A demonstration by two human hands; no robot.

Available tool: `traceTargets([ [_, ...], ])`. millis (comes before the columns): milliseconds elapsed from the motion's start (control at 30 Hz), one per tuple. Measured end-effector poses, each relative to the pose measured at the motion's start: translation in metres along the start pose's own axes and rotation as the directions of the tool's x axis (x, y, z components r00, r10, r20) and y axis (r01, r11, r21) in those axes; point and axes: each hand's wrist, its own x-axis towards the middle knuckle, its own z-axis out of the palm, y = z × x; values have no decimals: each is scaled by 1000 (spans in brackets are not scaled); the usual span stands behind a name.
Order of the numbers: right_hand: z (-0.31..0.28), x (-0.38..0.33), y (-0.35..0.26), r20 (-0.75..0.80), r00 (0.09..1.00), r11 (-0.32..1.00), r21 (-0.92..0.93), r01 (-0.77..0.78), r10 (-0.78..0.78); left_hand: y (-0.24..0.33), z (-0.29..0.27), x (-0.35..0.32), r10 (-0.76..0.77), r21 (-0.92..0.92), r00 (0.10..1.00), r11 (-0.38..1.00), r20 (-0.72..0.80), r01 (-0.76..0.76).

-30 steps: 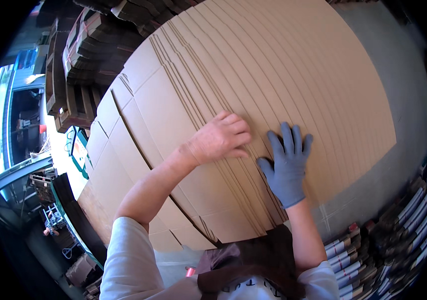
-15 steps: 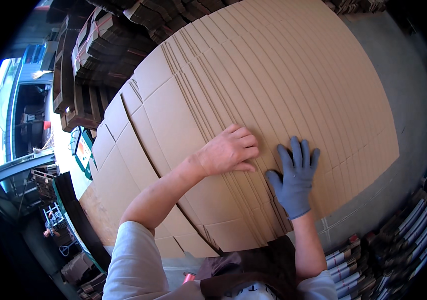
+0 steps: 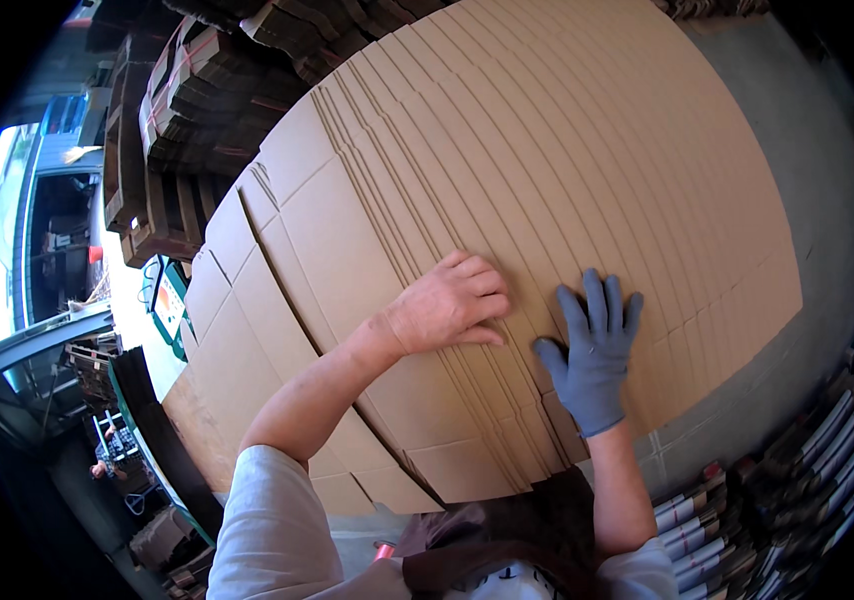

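A wide fan of overlapping flat brown cardboard sheets [image 3: 317, 230] spreads in front of me, their creased edges stepping from left to right. My bare left hand [image 3: 452, 302] rests on the middle of the fan, fingers curled against the sheet edges with the thumb bent below them. Its fingertips are partly hidden, so how many sheets they catch is unclear. To its right, my right hand [image 3: 595, 355], in a grey glove, lies flat on the cardboard with the fingers spread and the thumb pointing left.
Bundled cardboard [image 3: 212, 95] is stacked on wooden pallets [image 3: 162, 215] at the far left. Several more bundles [image 3: 707, 540] stand at the lower right, past a strip of grey floor [image 3: 807, 180]. Another person [image 3: 102, 468] is small in the left background, near an open doorway.
My left hand has shifted slightly left, and the closely stepped sheet edges beside it have slid left too. My gloved right hand stays almost in place.
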Motion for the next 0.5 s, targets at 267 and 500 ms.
traceTargets([
  [267,-2,0,-1,3,1000,1000,-3,-3,3,-1,2,-2,-10,-17,1000,1000,-13,10],
  [500,-3,1,-3,-4,1000,1000,-4,-14,14,-1,3,-3,-27,-28,1000,999,-7,26],
])
